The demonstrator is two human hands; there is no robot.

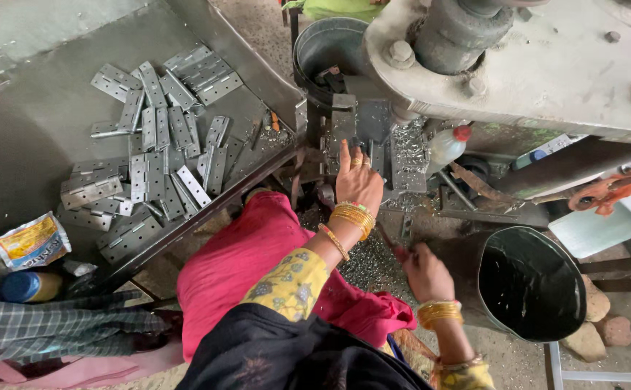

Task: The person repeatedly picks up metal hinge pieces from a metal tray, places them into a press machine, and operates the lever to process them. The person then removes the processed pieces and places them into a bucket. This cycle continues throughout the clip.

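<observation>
Already a large heap of hinges [153, 155] lay in the tray [26, 123], while the left hand [357, 180] reached open-fingered into the press [518, 65] and the right hand [425, 273] gripped a thin rod [388, 242].

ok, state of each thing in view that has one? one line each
left hand: open, fingers spread on the grey press bed
right hand: closed on a thin rod
flat grey metal hinges: loose pile, unfolded, on the steel tray
black round bucket: upright, contents unclear
white plastic bottle with red cap: capped, tilted
</observation>
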